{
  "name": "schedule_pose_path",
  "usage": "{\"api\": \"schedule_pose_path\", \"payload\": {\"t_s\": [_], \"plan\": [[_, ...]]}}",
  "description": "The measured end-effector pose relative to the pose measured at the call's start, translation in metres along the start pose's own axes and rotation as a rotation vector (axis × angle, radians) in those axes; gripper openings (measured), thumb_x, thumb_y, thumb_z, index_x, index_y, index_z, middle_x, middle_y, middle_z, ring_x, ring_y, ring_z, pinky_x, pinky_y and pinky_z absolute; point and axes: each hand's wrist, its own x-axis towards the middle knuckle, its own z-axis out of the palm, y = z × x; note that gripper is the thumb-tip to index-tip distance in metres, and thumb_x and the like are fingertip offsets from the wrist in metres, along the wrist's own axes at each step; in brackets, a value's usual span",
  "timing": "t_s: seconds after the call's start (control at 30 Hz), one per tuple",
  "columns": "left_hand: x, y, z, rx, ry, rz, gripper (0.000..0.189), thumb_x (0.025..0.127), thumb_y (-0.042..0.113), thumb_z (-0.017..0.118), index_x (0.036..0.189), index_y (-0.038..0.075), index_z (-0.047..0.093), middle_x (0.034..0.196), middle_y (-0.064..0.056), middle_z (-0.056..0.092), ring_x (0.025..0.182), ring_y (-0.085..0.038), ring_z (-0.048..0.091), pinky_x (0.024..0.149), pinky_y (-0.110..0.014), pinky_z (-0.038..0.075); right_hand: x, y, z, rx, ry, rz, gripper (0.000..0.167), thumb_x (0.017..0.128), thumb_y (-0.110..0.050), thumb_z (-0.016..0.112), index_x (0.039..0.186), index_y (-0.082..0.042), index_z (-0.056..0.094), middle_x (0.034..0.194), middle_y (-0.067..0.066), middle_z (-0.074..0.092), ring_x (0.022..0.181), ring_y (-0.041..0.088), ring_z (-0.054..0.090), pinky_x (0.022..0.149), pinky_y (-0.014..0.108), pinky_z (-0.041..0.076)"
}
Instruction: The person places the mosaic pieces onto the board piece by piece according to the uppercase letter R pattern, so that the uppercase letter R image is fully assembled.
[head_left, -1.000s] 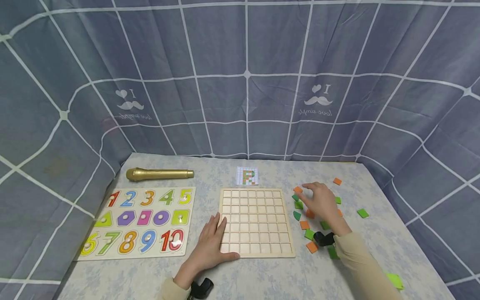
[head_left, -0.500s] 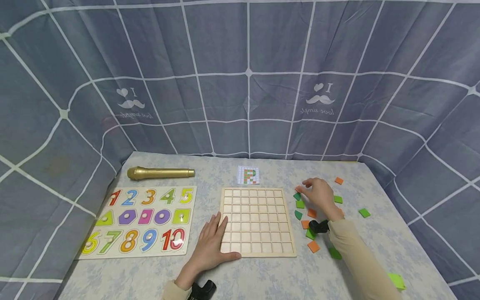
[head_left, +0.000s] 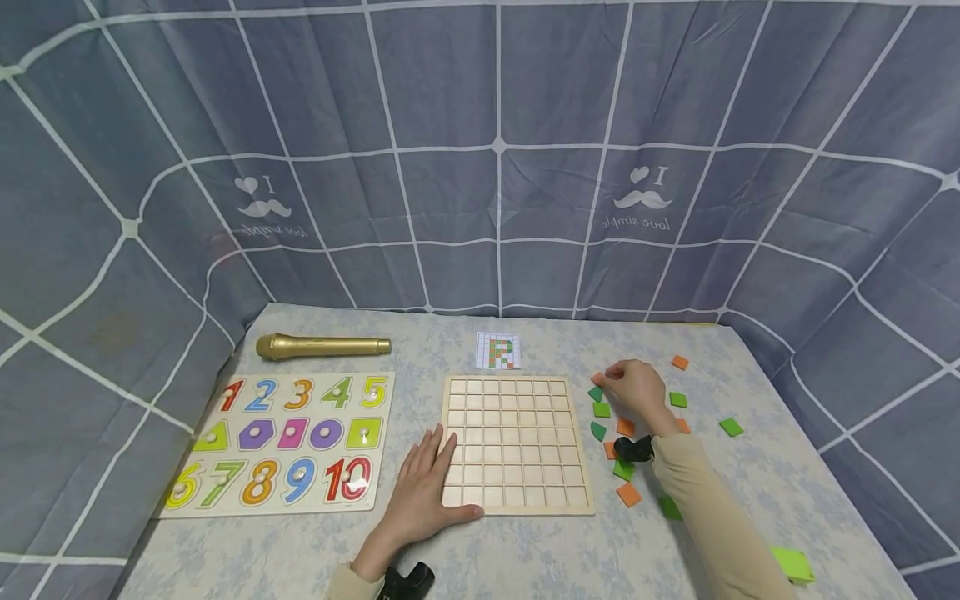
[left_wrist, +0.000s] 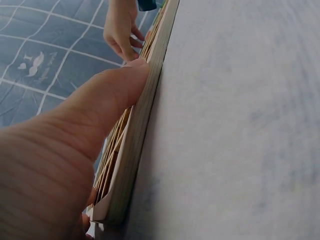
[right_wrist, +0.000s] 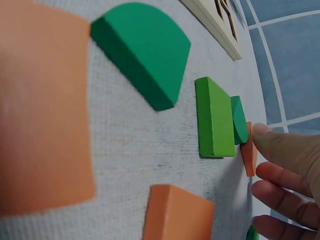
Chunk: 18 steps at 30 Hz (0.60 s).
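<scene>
My left hand point(head_left: 420, 492) rests on the lower left corner of a wooden grid board point(head_left: 525, 446). Its fingers lie straight along the left side, and in the left wrist view the thumb point(left_wrist: 115, 85) presses the front edge. At the board's far right, my right hand point(head_left: 636, 387) pinches an orange square tile point(right_wrist: 249, 150) between thumb and fingers. Beside that tile lies a dark green round-edged tile point(right_wrist: 239, 120), then a light green square tile point(right_wrist: 215, 117). Closer to the wrist camera are another dark green tile point(right_wrist: 145, 50) and an orange tile point(right_wrist: 180, 215).
A small pattern card point(head_left: 498, 351) lies behind the board. On the left are a number puzzle board point(head_left: 285, 492) and a gold microphone point(head_left: 322, 347). Several more orange and green tiles are scattered on the right, with a light green piece point(head_left: 793, 565) near the front. Grey-blue checked cloth surrounds the table.
My right hand has moved slightly away and closed its thumb and fingers on the orange tile at the far end of the scattered tiles. The left hand keeps its place on the board.
</scene>
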Motion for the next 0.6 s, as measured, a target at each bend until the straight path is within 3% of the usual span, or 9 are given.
{"api": "schedule_pose_path", "payload": {"t_s": [0.6], "plan": [[0.0004, -0.0002, -0.0012, 0.032, -0.003, 0.001, 0.108, 0.069, 0.059, 0.074, 0.147, -0.001, 0.03, 0.153, -0.022, 0.017, 0.141, -0.037, 0.009, 0.112, -0.049, 0.007, 0.0085, -0.0033, -0.0013, 0.046, -0.064, 0.064, 0.025, 0.086, -0.027, 0.071, 0.09, -0.003, 0.071, 0.085, 0.01, 0.067, 0.071, 0.025, 0.061, 0.065, 0.043, 0.051]]}}
